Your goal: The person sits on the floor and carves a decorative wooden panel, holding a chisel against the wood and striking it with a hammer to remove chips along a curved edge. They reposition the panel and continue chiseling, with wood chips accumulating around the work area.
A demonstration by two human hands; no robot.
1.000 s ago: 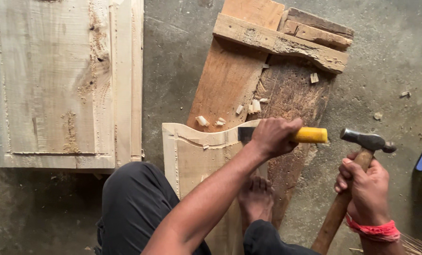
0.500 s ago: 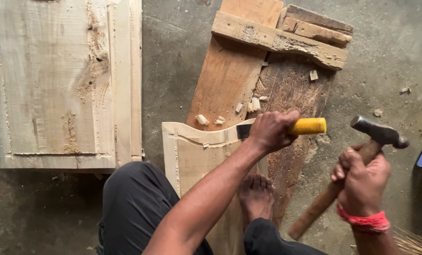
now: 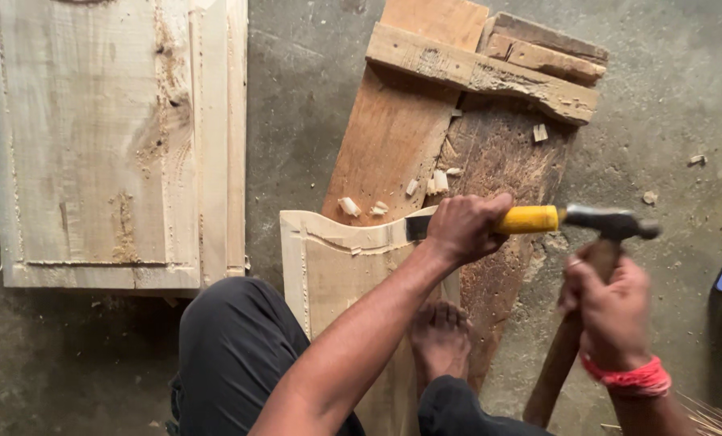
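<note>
Chisel (image 3: 490, 222) gripped in closed left hand (image 3: 462, 228), long axis horizontal, blade on pale carved board (image 3: 336, 266) on floor. Hammer (image 3: 611, 222) clenched in right hand (image 3: 611, 311), head touching yellow handle end, rightward.

You see a rough grey concrete floor (image 3: 304, 89) strewn with wood chips (image 3: 650, 196); a pale wooden panel (image 3: 94, 137) lies flat, well apart from your fingers.

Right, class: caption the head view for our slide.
Left hand steadies a yellow-handled chisel on a carved panel; right hand brings the hammer against its end.
</note>
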